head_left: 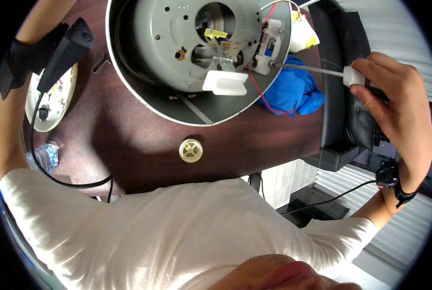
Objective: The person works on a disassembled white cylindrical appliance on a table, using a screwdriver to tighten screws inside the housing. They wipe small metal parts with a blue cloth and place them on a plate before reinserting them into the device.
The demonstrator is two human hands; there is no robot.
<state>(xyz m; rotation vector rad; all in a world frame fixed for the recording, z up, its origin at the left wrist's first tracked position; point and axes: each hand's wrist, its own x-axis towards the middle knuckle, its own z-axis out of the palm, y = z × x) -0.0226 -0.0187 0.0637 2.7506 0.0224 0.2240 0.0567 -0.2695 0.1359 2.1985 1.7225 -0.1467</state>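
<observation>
An upturned round metal appliance base (143, 92) lies on the dark wooden table (143, 145), its open underside showing wires, a white plastic block (224, 82) and a white switch part (269, 46). My right hand (394, 101) grips the white handle of a screwdriver (353, 76). Its thin shaft reaches left, and the tip touches the white switch part near the rim. My left hand (49, 19) is at the upper left beside the base, above a black wrist strap (13, 65). Its fingers are cut off by the picture's edge.
A cream round cover (51, 104) with a black cable lies at the left, and a water bottle (44, 157) sits below it. A beige round cap (191, 150) rests near the table's front edge. A blue cloth (293, 92) and a black chair (346, 111) are at the right.
</observation>
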